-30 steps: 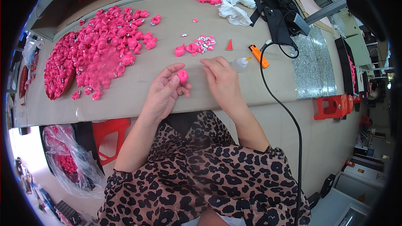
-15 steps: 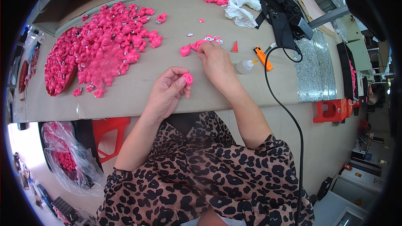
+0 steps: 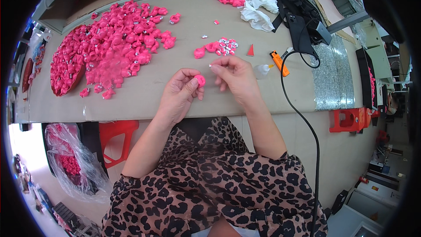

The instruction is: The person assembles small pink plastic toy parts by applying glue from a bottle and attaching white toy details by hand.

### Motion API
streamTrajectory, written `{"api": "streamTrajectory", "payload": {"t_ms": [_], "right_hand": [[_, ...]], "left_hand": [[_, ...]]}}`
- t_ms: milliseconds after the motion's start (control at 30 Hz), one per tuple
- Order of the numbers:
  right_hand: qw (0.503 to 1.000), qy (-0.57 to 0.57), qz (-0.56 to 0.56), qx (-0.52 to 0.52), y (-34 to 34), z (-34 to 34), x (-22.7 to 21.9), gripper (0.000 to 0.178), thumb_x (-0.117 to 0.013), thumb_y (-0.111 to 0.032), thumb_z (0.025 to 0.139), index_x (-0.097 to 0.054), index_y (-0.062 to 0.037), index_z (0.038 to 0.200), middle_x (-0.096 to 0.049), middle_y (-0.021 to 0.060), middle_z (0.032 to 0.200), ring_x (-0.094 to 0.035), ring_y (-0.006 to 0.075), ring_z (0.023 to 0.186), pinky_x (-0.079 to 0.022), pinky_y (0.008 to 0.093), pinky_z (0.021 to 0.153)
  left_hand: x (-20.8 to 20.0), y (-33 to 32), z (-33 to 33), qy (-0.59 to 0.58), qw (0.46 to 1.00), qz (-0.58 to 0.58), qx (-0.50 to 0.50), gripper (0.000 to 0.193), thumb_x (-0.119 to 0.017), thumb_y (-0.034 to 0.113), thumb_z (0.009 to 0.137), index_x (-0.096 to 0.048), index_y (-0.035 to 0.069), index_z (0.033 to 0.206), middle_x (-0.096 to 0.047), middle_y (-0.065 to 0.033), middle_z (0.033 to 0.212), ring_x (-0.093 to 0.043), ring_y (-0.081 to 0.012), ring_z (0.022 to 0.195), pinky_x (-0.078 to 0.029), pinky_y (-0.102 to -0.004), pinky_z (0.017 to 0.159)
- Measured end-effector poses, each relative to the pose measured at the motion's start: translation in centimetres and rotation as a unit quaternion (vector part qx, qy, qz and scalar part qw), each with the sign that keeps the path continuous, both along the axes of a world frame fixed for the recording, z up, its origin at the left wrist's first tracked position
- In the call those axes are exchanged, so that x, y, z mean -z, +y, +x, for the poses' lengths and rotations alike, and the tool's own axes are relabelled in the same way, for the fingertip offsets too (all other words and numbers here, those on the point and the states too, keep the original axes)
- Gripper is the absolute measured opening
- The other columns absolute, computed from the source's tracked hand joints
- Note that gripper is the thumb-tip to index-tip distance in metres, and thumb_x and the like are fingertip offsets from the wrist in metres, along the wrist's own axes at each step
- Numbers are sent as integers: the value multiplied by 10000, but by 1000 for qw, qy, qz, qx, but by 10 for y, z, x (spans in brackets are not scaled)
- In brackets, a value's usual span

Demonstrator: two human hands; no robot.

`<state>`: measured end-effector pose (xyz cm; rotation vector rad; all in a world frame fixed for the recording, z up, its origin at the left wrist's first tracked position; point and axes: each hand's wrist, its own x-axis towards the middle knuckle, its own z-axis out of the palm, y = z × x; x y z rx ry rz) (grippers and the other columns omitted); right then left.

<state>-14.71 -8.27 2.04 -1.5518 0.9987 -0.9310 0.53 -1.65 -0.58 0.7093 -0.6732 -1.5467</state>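
Note:
My left hand (image 3: pixel 180 91) pinches a round pink plastic piece (image 3: pixel 200 80) between thumb and fingers, above the table's near part. Close by on the right, my right hand (image 3: pixel 234 75) holds a tiny white piece (image 3: pixel 210 66) at its thumb and fingertip; its exact kind is too small to make out. Beyond the hands lies a small pile of pink-and-white bits (image 3: pixel 227 46), with pink plastic pieces (image 3: pixel 200 53) touching its left side. A white squeeze bottle (image 3: pixel 262 70) with a yellow tip is just right of my right hand, partly hidden by it.
A large heap of pink pieces (image 3: pixel 127 39) spreads over the table's left, partly in a round tray (image 3: pixel 81 75). To the right are an orange cutter (image 3: pixel 280 63), a red triangle (image 3: pixel 250 50) and a black cable (image 3: pixel 298 110). White cloth (image 3: pixel 256 18) and a black bag (image 3: pixel 294 2) lie farther back.
My right hand has drawn back from the pile toward my left hand, now with a tiny white piece in its fingertips. My left hand still holds the pink piece.

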Motion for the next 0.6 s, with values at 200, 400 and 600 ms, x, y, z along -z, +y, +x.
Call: {"api": "streamTrajectory", "payload": {"t_ms": [200,400,600], "right_hand": [[885,-307,345,-51,29,-4,2,101,-573,-110,787,-552,-26,838,-557,9,720,-501,42,550,-398,153,437],[883,-310,349,-49,29,-6,9,113,-575,-101,786,-540,-16,851,-569,31,734,-521,59,561,-430,169,440],[886,-301,351,-39,32,-4,7,121,-568,-103,791,-533,-3,849,-563,35,712,-519,64,555,-434,175,437]], "left_hand": [[-4,0,-7,-59,998,-6,-34,155,-501,80,830,-464,22,969,-536,-45,818,-501,-103,681,-422,-221,578],[-6,1,-9,-73,997,1,-27,157,-499,75,831,-464,10,969,-535,-51,833,-497,-105,688,-424,-222,585],[-6,2,-9,-95,995,-5,-24,159,-501,69,828,-460,4,968,-536,-56,825,-499,-105,695,-427,-221,590]]}}
